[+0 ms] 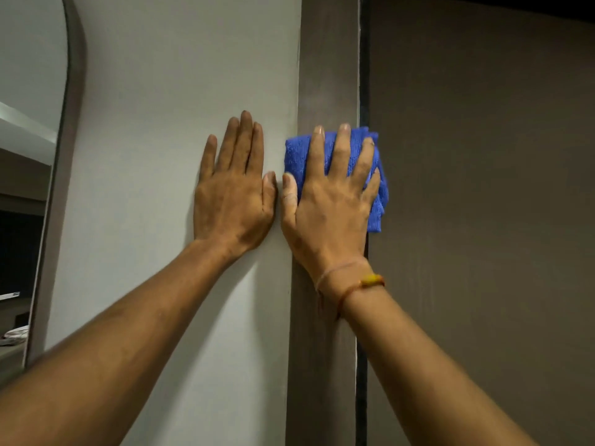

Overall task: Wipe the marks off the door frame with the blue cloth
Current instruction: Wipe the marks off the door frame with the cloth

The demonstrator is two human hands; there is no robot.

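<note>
Right hand (pixel 328 204) flat on the blue cloth (pixel 375 188), fingers (pixel 341 149) spread wide and straight, pressing rather than gripping. Cloth pinned under palm and fingers against the brown door frame (pixel 328 75), bunched folds showing above the fingertips and spilling past the little finger, across the dark gap (pixel 363 59) at the frame's edge and just onto the door (pixel 483 220). Thumb lying off the cloth's left edge, on the frame's border. Thread bracelet with a yellow bead (pixel 370 280) around the right wrist.

Left hand (pixel 233 194) empty, open flat on the pale grey wall (pixel 161 123) just beside the frame, fingers together and pointing up, thumb almost touching the right thumb. No hold on anything.

Well left of the left fingers, a mirror (pixel 29 123) with a curved grey rim, reflecting a dim room. Marks on the frame too faint to make out.
</note>
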